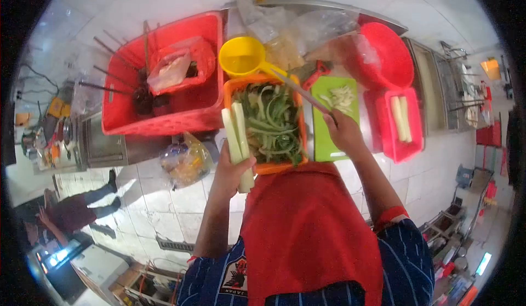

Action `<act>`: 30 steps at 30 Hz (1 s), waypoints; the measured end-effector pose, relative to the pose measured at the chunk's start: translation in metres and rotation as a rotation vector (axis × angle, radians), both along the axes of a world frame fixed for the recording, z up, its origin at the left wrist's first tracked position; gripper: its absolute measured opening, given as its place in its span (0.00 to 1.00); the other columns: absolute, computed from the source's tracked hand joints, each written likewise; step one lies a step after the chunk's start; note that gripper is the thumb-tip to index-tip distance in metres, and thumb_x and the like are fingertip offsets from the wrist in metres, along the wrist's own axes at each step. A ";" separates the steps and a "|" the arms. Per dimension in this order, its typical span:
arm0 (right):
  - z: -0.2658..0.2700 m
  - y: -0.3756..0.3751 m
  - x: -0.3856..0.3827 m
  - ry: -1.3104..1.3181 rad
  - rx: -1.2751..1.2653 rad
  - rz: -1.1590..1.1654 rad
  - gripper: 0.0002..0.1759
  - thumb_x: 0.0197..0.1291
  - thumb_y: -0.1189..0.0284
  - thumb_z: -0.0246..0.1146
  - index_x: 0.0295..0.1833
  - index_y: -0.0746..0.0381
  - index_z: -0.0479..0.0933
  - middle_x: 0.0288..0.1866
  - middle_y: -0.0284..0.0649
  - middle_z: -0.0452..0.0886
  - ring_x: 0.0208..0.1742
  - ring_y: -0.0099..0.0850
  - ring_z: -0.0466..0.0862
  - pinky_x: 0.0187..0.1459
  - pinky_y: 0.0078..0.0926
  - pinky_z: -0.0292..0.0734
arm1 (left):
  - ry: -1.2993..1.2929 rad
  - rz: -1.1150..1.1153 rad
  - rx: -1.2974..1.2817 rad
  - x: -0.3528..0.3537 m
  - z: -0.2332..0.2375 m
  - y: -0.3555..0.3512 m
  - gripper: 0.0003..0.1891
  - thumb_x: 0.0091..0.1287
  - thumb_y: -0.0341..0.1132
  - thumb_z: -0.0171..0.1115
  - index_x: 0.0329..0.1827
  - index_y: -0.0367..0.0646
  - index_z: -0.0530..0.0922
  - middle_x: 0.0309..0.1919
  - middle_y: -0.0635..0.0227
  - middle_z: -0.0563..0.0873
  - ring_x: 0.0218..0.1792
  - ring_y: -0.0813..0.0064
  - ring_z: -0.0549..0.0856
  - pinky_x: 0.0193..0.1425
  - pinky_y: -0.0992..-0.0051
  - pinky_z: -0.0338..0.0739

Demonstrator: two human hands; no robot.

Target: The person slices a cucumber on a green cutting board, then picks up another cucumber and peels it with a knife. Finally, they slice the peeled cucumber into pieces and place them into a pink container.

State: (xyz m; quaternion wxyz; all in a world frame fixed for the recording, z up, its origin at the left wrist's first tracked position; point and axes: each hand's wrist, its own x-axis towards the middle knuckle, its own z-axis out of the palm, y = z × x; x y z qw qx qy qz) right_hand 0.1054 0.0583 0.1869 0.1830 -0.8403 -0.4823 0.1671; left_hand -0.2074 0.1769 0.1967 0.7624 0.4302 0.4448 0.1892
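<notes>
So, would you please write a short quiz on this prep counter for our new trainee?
1. Which hand holds the knife?
2. Fill in the two missing words: the pale cut pieces lie on the green ____ ____.
3. What colour is the container that holds the leafy green trimmings? A: pink; B: orange; C: yellow.

Key: 1. The right hand; the left hand grips pale stalks. 2. Cutting board. 3. B.

Left hand raised with fingers curled closed, right hand gripping, both forearms reaching forward
</notes>
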 end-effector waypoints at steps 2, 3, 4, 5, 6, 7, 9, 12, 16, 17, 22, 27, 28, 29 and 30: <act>0.007 -0.023 0.015 0.042 -0.018 -0.066 0.23 0.74 0.52 0.52 0.44 0.64 0.76 0.36 0.60 0.82 0.41 0.60 0.82 0.43 0.57 0.75 | 0.042 -0.021 0.194 0.010 -0.001 0.002 0.34 0.62 0.24 0.68 0.71 0.41 0.63 0.43 0.63 0.82 0.35 0.75 0.84 0.38 0.73 0.82; 0.009 -0.036 0.024 0.034 -0.007 -0.090 0.23 0.74 0.52 0.52 0.44 0.64 0.76 0.36 0.60 0.82 0.41 0.60 0.82 0.43 0.57 0.75 | 0.031 -0.044 0.204 0.018 -0.003 0.002 0.34 0.62 0.24 0.68 0.71 0.41 0.63 0.43 0.63 0.82 0.35 0.75 0.84 0.38 0.73 0.82; 0.010 -0.049 0.034 0.049 -0.034 -0.169 0.24 0.74 0.52 0.52 0.44 0.64 0.76 0.36 0.60 0.82 0.41 0.60 0.82 0.42 0.57 0.74 | 0.036 -0.072 0.240 0.027 -0.006 0.001 0.36 0.63 0.27 0.69 0.73 0.42 0.61 0.45 0.64 0.81 0.34 0.74 0.84 0.36 0.73 0.82; 0.010 -0.063 0.045 0.064 -0.063 -0.245 0.24 0.74 0.52 0.52 0.43 0.65 0.75 0.36 0.61 0.81 0.41 0.61 0.82 0.42 0.56 0.74 | 0.041 -0.096 0.273 0.037 -0.009 -0.001 0.38 0.63 0.29 0.71 0.75 0.44 0.60 0.46 0.64 0.81 0.33 0.74 0.84 0.35 0.73 0.82; 0.004 -0.080 0.057 0.111 -0.030 -0.304 0.24 0.74 0.53 0.53 0.41 0.66 0.75 0.35 0.61 0.81 0.41 0.61 0.81 0.41 0.54 0.74 | 0.102 -0.240 0.367 0.050 -0.013 -0.002 0.40 0.63 0.31 0.72 0.76 0.43 0.60 0.48 0.61 0.82 0.38 0.72 0.84 0.42 0.71 0.83; 0.002 -0.092 0.066 0.108 -0.022 -0.317 0.24 0.74 0.53 0.53 0.41 0.66 0.75 0.35 0.61 0.81 0.41 0.61 0.81 0.41 0.54 0.74 | 0.040 -0.314 0.588 0.069 -0.027 -0.007 0.40 0.63 0.33 0.72 0.76 0.41 0.60 0.49 0.59 0.83 0.44 0.68 0.85 0.52 0.65 0.82; 0.001 -0.116 0.077 0.119 0.034 -0.456 0.23 0.74 0.55 0.53 0.41 0.67 0.76 0.34 0.61 0.80 0.40 0.61 0.81 0.41 0.53 0.73 | 0.128 -0.493 0.758 0.120 -0.019 -0.025 0.40 0.62 0.37 0.72 0.76 0.40 0.61 0.51 0.55 0.84 0.51 0.62 0.84 0.58 0.61 0.78; -0.018 -0.146 0.091 0.145 0.138 -0.498 0.22 0.74 0.56 0.54 0.43 0.67 0.77 0.34 0.61 0.80 0.40 0.61 0.81 0.41 0.52 0.74 | 0.178 -0.759 0.632 0.197 -0.010 -0.052 0.38 0.62 0.39 0.70 0.74 0.39 0.64 0.54 0.49 0.83 0.55 0.53 0.83 0.59 0.58 0.77; -0.034 -0.170 0.101 0.180 0.145 -0.547 0.21 0.73 0.57 0.55 0.42 0.66 0.78 0.37 0.61 0.82 0.42 0.59 0.83 0.43 0.52 0.75 | 0.417 -1.044 0.991 0.261 -0.083 -0.092 0.33 0.62 0.39 0.67 0.70 0.37 0.67 0.55 0.43 0.81 0.57 0.44 0.80 0.60 0.53 0.75; -0.035 -0.175 0.101 0.204 0.130 -0.569 0.21 0.73 0.57 0.56 0.41 0.65 0.78 0.37 0.61 0.81 0.42 0.59 0.83 0.43 0.52 0.75 | 0.370 -0.976 1.103 0.268 -0.107 -0.102 0.33 0.63 0.39 0.67 0.69 0.34 0.67 0.57 0.41 0.80 0.58 0.42 0.78 0.63 0.52 0.74; -0.056 -0.200 0.108 0.345 0.098 -0.546 0.24 0.73 0.54 0.54 0.36 0.65 0.75 0.32 0.60 0.79 0.38 0.59 0.81 0.40 0.53 0.74 | 0.542 -0.921 1.418 0.287 -0.115 -0.123 0.19 0.67 0.47 0.64 0.47 0.39 0.74 0.40 0.51 0.81 0.43 0.50 0.81 0.50 0.55 0.76; -0.076 -0.205 0.118 0.447 0.116 -0.460 0.25 0.73 0.53 0.53 0.36 0.66 0.76 0.33 0.61 0.79 0.38 0.59 0.81 0.43 0.54 0.74 | 0.639 -0.928 1.423 0.296 -0.116 -0.124 0.20 0.69 0.42 0.61 0.56 0.36 0.74 0.45 0.49 0.80 0.49 0.46 0.80 0.55 0.54 0.76; -0.078 -0.203 0.122 0.506 0.080 -0.469 0.25 0.73 0.53 0.53 0.37 0.67 0.76 0.33 0.61 0.80 0.39 0.59 0.81 0.44 0.54 0.74 | 0.682 -0.925 1.415 0.298 -0.115 -0.124 0.20 0.69 0.42 0.61 0.57 0.37 0.74 0.45 0.51 0.80 0.49 0.47 0.80 0.55 0.55 0.76; -0.085 -0.203 0.125 0.515 0.077 -0.460 0.25 0.73 0.53 0.53 0.37 0.67 0.76 0.33 0.61 0.80 0.39 0.59 0.81 0.44 0.54 0.74 | 0.696 -0.924 1.408 0.299 -0.116 -0.123 0.20 0.69 0.42 0.61 0.57 0.37 0.74 0.45 0.51 0.80 0.49 0.47 0.80 0.55 0.55 0.76; -0.097 -0.203 0.127 0.522 0.109 -0.464 0.25 0.74 0.54 0.54 0.37 0.67 0.77 0.32 0.57 0.79 0.37 0.53 0.81 0.42 0.48 0.74 | 0.713 -0.901 1.379 0.299 -0.118 -0.122 0.18 0.70 0.43 0.60 0.53 0.38 0.74 0.44 0.52 0.80 0.48 0.49 0.81 0.53 0.55 0.76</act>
